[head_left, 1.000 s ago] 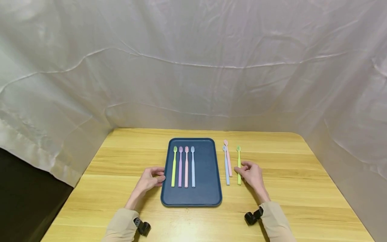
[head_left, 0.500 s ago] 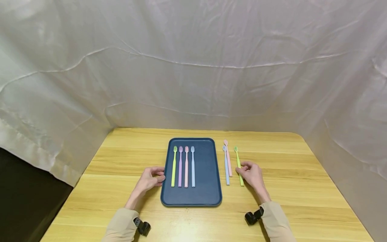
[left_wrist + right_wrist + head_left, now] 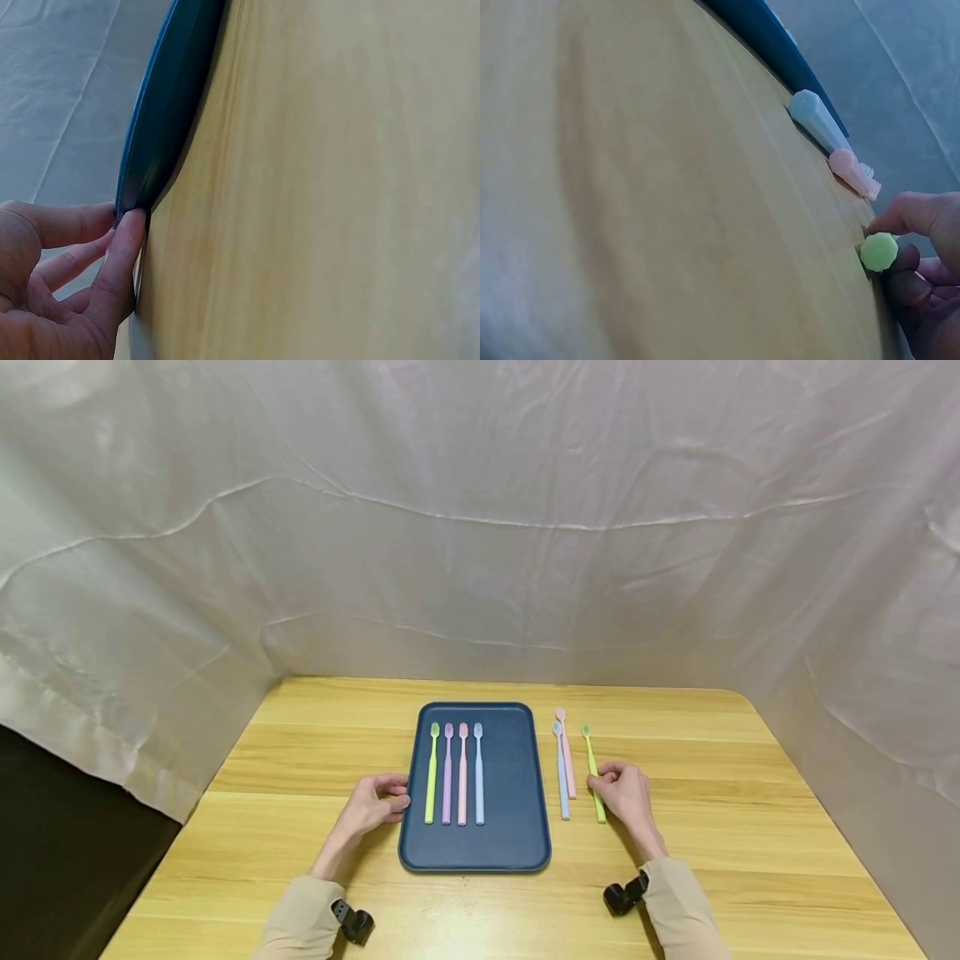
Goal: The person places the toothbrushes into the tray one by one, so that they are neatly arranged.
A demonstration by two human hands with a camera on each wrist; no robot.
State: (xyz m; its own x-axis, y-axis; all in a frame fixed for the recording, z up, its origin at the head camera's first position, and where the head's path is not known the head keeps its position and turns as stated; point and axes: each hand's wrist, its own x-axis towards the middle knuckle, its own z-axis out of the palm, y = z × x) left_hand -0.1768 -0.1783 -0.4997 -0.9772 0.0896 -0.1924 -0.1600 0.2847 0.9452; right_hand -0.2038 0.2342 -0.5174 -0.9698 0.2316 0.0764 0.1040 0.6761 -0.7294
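Note:
On the table a dark blue tray [image 3: 516, 827] carries a row of toothbrushes: yellow-green [image 3: 431, 777], purple [image 3: 447, 777], pink [image 3: 462, 777] and light blue [image 3: 480, 777]. My left hand [image 3: 371, 803] pinches the tray's left rim between thumb and fingers, as the left wrist view also shows [image 3: 67, 277]. To the right of the tray, my right hand [image 3: 627, 793] holds a green toothbrush [image 3: 590, 753] by its handle, thumb and fingers on either side. Its round handle end [image 3: 878, 252] faces the right wrist camera. The brush lies slightly slanted, low at the tabletop.
Between the tray and my right hand lie a light blue toothbrush [image 3: 562, 781] and a pink toothbrush [image 3: 568, 764], close together, their heads nearly touching. The wooden table [image 3: 750, 827] ends at a pale cloth curtain [image 3: 480, 577] behind and at the sides.
The green toothbrush has turned a little: its head swung left and its handle end swung right. My right hand shifted very slightly. My left hand and the tray stayed put.

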